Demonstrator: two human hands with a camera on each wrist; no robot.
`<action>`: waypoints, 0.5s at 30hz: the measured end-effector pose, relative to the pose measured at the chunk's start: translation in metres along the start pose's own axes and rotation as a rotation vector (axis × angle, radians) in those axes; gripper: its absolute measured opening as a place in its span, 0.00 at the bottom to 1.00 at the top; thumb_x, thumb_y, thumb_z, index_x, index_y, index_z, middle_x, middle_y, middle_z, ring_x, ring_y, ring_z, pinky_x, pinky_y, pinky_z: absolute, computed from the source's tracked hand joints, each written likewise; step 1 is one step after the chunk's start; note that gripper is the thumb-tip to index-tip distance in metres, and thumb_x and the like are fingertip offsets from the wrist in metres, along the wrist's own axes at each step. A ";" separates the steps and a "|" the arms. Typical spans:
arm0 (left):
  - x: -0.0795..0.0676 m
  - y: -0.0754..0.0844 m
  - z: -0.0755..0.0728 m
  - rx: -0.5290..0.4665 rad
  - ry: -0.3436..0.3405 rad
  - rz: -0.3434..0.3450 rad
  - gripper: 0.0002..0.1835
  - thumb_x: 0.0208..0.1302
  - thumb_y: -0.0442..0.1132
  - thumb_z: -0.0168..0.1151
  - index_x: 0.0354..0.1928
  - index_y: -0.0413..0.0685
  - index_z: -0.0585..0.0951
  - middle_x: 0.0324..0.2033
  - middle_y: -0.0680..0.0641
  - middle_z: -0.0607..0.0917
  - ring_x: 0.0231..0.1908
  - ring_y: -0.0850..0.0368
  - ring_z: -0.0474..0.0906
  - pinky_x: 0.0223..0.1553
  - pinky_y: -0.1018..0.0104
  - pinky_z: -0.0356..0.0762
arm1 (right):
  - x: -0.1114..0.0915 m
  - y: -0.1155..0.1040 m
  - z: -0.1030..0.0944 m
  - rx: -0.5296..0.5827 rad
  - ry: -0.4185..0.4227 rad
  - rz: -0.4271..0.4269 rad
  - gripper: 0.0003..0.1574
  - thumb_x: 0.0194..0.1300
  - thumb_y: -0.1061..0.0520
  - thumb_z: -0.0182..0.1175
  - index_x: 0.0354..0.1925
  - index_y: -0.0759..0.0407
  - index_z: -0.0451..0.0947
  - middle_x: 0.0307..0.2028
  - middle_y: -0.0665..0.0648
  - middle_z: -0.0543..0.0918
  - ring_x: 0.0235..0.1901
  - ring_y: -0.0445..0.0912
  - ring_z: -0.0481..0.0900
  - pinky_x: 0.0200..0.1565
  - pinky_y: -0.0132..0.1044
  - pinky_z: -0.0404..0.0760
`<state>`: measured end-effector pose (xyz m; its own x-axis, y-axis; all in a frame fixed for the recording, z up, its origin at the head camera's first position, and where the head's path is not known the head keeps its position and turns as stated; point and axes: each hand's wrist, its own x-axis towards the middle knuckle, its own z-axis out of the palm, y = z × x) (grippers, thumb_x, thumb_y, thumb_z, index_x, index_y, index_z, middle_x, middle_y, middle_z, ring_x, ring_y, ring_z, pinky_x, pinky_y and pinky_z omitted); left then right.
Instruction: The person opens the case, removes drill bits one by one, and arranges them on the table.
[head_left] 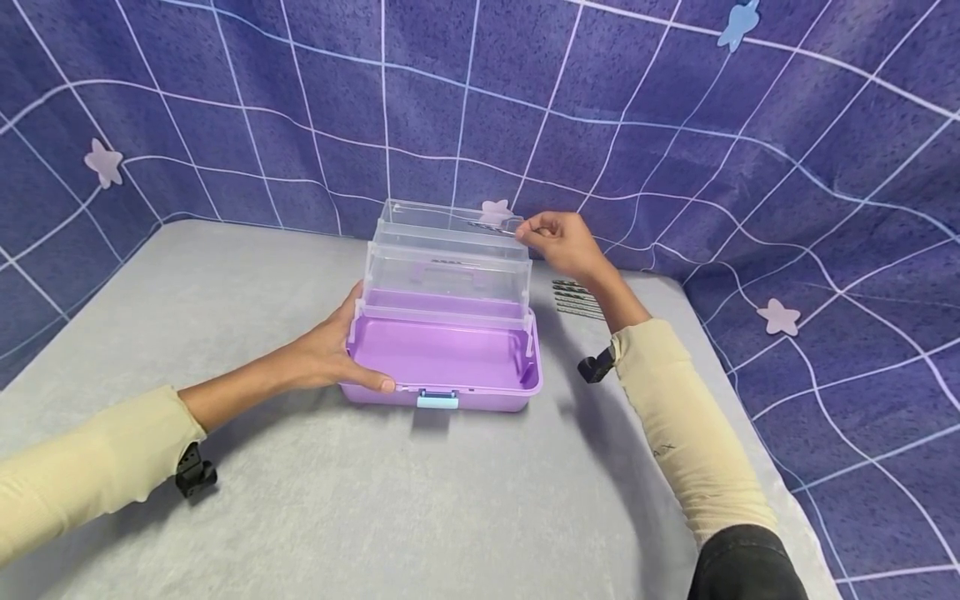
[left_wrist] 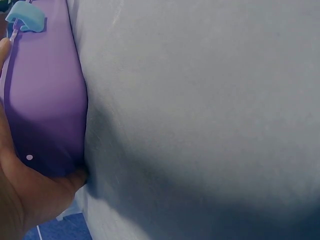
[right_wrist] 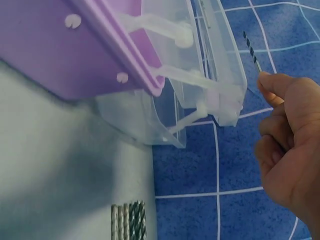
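A purple storage box (head_left: 487, 401) stands with its clear tiered trays (head_left: 405, 237) raised and tilted back. My left hand (head_left: 322, 354) grips its left end, thumb over the front rim and fingers along the side; the left wrist view shows that hand (left_wrist: 35, 195) against the purple wall. Between thumb and index finger, my right hand (head_left: 566, 244) pinches one drill bit (right_wrist: 251, 50) by its plain shank. The bit's dark spiral end points left, overlapping the top tray in the head view. Several small dark bits (head_left: 446, 262) show through a clear tray.
Several drill bits (head_left: 576, 302) lie in a row on the grey table (head_left: 450, 500), right of the box. A light blue latch (head_left: 437, 401) hangs at the box front. A blue gridded curtain (head_left: 450, 108) with star shapes closes off the back and right.
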<state>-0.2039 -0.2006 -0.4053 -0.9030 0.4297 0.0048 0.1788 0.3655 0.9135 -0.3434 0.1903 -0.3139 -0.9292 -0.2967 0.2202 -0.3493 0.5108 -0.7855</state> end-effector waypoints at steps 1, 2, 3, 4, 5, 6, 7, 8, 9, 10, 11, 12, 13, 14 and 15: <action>0.000 0.000 0.000 -0.002 -0.001 0.004 0.89 0.45 0.42 0.96 0.92 0.73 0.32 0.86 0.40 0.65 0.71 0.34 0.80 0.78 0.28 0.71 | -0.002 0.001 -0.002 -0.001 0.003 0.000 0.14 0.80 0.54 0.69 0.52 0.63 0.91 0.20 0.41 0.66 0.24 0.37 0.61 0.30 0.32 0.63; 0.000 0.000 0.000 -0.003 -0.001 0.008 0.89 0.45 0.42 0.96 0.92 0.73 0.32 0.86 0.40 0.65 0.71 0.34 0.80 0.79 0.28 0.71 | -0.003 0.001 -0.004 0.000 0.005 0.003 0.14 0.80 0.53 0.69 0.52 0.63 0.91 0.21 0.41 0.66 0.24 0.37 0.62 0.31 0.32 0.64; 0.000 0.000 0.000 0.000 0.000 0.011 0.89 0.46 0.42 0.96 0.92 0.72 0.32 0.86 0.40 0.65 0.71 0.34 0.80 0.79 0.28 0.71 | -0.005 0.002 -0.006 -0.001 0.008 0.005 0.15 0.80 0.53 0.69 0.52 0.63 0.91 0.21 0.41 0.66 0.25 0.37 0.62 0.32 0.32 0.66; 0.000 0.000 0.000 -0.001 0.000 0.014 0.89 0.46 0.41 0.96 0.92 0.72 0.32 0.86 0.40 0.65 0.72 0.34 0.80 0.79 0.27 0.71 | -0.007 0.003 -0.009 0.001 0.011 0.007 0.15 0.80 0.52 0.69 0.53 0.63 0.91 0.21 0.41 0.67 0.25 0.37 0.63 0.33 0.32 0.67; 0.000 0.000 0.000 -0.002 0.000 0.016 0.89 0.46 0.41 0.96 0.92 0.73 0.32 0.85 0.40 0.65 0.72 0.34 0.79 0.79 0.27 0.71 | -0.009 0.003 -0.011 -0.003 0.014 0.006 0.15 0.80 0.52 0.69 0.53 0.63 0.91 0.21 0.41 0.67 0.26 0.37 0.64 0.34 0.32 0.69; 0.000 0.000 0.000 -0.001 0.001 0.016 0.89 0.46 0.41 0.96 0.92 0.73 0.32 0.85 0.40 0.65 0.71 0.34 0.80 0.78 0.28 0.71 | -0.011 0.004 -0.013 -0.009 0.018 0.004 0.16 0.80 0.52 0.69 0.53 0.63 0.91 0.21 0.41 0.67 0.26 0.37 0.64 0.35 0.33 0.70; 0.000 0.000 0.000 -0.005 -0.001 0.017 0.89 0.46 0.41 0.96 0.92 0.73 0.32 0.85 0.40 0.65 0.71 0.34 0.80 0.78 0.28 0.72 | -0.012 0.005 -0.015 -0.012 0.021 0.005 0.16 0.80 0.52 0.69 0.53 0.64 0.91 0.21 0.41 0.67 0.26 0.37 0.64 0.36 0.33 0.71; 0.000 0.000 0.001 -0.006 -0.001 0.018 0.89 0.46 0.41 0.96 0.92 0.73 0.32 0.85 0.40 0.65 0.71 0.34 0.80 0.78 0.29 0.72 | -0.014 0.006 -0.017 -0.017 0.024 0.006 0.16 0.80 0.52 0.69 0.53 0.64 0.91 0.21 0.40 0.67 0.26 0.37 0.64 0.37 0.33 0.71; 0.000 0.000 0.001 -0.013 -0.003 0.018 0.88 0.46 0.41 0.96 0.92 0.73 0.32 0.85 0.40 0.66 0.70 0.34 0.81 0.77 0.29 0.74 | -0.016 0.007 -0.019 -0.023 0.029 0.005 0.16 0.80 0.52 0.69 0.53 0.64 0.91 0.21 0.40 0.67 0.26 0.37 0.64 0.37 0.33 0.71; 0.000 0.000 0.001 -0.021 -0.006 0.018 0.88 0.46 0.40 0.95 0.92 0.74 0.33 0.84 0.40 0.66 0.69 0.34 0.81 0.76 0.31 0.75 | -0.018 0.008 -0.021 -0.025 0.032 0.006 0.16 0.80 0.52 0.69 0.52 0.64 0.91 0.21 0.40 0.67 0.26 0.37 0.64 0.36 0.34 0.70; -0.001 0.001 0.001 -0.024 -0.007 0.017 0.88 0.46 0.40 0.95 0.92 0.73 0.33 0.84 0.40 0.66 0.69 0.34 0.82 0.75 0.32 0.76 | -0.020 0.009 -0.023 -0.026 0.037 0.006 0.17 0.80 0.52 0.69 0.52 0.64 0.91 0.21 0.40 0.67 0.26 0.37 0.64 0.36 0.33 0.70; -0.001 0.001 0.001 -0.024 -0.007 0.015 0.88 0.46 0.40 0.95 0.92 0.72 0.33 0.84 0.40 0.66 0.68 0.35 0.82 0.75 0.33 0.76 | -0.022 0.010 -0.025 -0.024 0.042 0.008 0.17 0.80 0.52 0.69 0.52 0.64 0.91 0.20 0.40 0.67 0.26 0.36 0.64 0.36 0.33 0.69; -0.001 0.001 0.001 -0.032 -0.010 0.017 0.88 0.46 0.40 0.95 0.92 0.73 0.33 0.84 0.40 0.66 0.68 0.35 0.82 0.74 0.33 0.77 | -0.024 0.011 -0.027 -0.020 0.044 0.012 0.17 0.80 0.52 0.69 0.53 0.65 0.91 0.20 0.39 0.66 0.26 0.36 0.63 0.36 0.33 0.69; -0.001 0.002 0.001 -0.038 -0.013 0.019 0.88 0.47 0.40 0.95 0.92 0.73 0.33 0.84 0.40 0.66 0.68 0.35 0.82 0.74 0.34 0.78 | -0.026 0.013 -0.029 -0.010 0.048 0.015 0.17 0.80 0.52 0.69 0.53 0.66 0.90 0.20 0.39 0.66 0.26 0.36 0.63 0.36 0.33 0.69; -0.001 0.002 0.001 -0.040 -0.014 0.019 0.88 0.47 0.39 0.95 0.92 0.73 0.33 0.84 0.41 0.67 0.67 0.35 0.83 0.73 0.35 0.78 | -0.027 0.014 -0.031 -0.002 0.053 0.017 0.17 0.80 0.53 0.69 0.53 0.67 0.90 0.20 0.39 0.66 0.27 0.36 0.64 0.38 0.32 0.71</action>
<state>-0.2025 -0.1994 -0.4040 -0.8940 0.4477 0.0170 0.1798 0.3238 0.9289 -0.3265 0.2306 -0.3131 -0.9402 -0.2444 0.2372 -0.3333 0.5168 -0.7886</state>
